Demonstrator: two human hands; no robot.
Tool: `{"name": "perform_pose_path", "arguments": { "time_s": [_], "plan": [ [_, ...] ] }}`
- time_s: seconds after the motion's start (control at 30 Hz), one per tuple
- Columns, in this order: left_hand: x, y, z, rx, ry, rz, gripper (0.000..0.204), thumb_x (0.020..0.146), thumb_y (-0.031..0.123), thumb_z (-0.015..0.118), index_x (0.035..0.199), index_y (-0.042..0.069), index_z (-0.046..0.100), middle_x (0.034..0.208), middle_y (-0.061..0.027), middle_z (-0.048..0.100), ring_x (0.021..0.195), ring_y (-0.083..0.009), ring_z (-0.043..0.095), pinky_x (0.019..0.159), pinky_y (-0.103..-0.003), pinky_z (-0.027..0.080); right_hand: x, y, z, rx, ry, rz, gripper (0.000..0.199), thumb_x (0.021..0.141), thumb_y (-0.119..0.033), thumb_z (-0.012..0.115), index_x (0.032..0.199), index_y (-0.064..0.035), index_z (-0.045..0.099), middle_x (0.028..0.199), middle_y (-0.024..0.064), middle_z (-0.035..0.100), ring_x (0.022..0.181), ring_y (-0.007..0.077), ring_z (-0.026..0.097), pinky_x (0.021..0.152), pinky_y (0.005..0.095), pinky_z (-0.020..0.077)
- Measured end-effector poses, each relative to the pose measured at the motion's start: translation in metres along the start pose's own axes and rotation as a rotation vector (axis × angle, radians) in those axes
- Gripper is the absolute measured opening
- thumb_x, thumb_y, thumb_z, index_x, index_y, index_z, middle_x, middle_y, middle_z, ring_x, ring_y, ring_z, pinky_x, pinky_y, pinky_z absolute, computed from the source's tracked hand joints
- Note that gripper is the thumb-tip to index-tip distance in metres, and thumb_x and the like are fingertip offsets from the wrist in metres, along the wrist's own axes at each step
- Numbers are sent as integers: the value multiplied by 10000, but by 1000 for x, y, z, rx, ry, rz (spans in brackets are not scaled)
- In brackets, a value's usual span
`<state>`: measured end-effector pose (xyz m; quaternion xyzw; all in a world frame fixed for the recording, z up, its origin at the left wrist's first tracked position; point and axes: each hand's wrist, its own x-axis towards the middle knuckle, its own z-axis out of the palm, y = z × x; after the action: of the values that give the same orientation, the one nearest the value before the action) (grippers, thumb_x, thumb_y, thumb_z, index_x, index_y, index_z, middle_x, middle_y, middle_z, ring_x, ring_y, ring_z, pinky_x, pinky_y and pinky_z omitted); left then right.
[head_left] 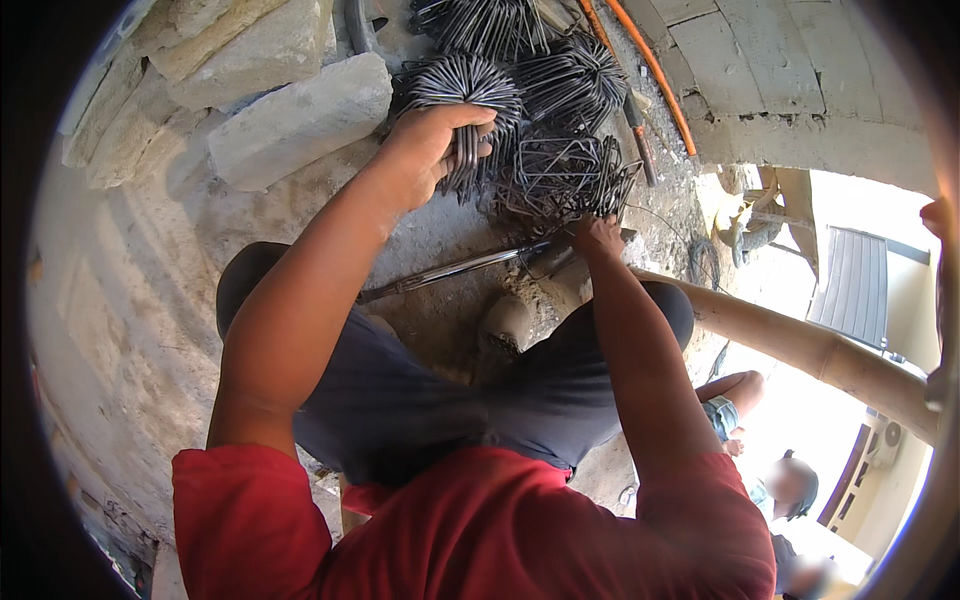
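Observation:
My left hand [430,150] is closed on the near side of a bundle of bent steel stirrups [465,80], its thumb lying across the top and its fingers partly hidden by the rods. Beside that bundle, a looser heap of steel stirrups [570,175] lies on the ground. At the heap's near edge is my right hand [600,238], fingers curled down; what they hold, if anything, is too small to make out. Two more stirrup bundles, one at the far side [480,25] and one to the right [575,80], lie close by.
Rough concrete blocks [300,120] lie at the far left. Thin steel rods [455,268] cross the ground before my knees. An orange bar [655,75] lies far right. A thick round pole [820,355] runs right from my knee. Two people [790,485] are at lower right.

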<state>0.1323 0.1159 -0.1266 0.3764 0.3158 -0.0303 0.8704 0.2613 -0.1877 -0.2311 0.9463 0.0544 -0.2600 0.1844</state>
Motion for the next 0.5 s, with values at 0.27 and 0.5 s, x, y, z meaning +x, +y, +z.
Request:
{"name": "perform_pose_path", "arguments": {
  "time_s": [0.27, 0.5],
  "plan": [
    [-3, -5, -12, 67, 21, -27, 281, 841, 226, 697, 1042, 33, 657, 996, -34, 647, 902, -154, 608, 863, -287, 467, -10, -4, -17, 158, 99, 40, 556, 786, -461, 690, 1147, -38, 677, 1388, 193, 514, 1332, 385, 416, 1050, 450, 411],
    [-14, -2, -24, 129, 104, 24, 299, 844, 241, 696, 1042, 24, 643, 1007, -55, 634, 888, -171, 608, 844, -293, 472, 43, -9, 24, 857, -31, 51, 540, 765, -394, 760, 1067, 45, 676, 922, 188, 690, 929, 342, 659, 825, 406, 518]
  ]
}}
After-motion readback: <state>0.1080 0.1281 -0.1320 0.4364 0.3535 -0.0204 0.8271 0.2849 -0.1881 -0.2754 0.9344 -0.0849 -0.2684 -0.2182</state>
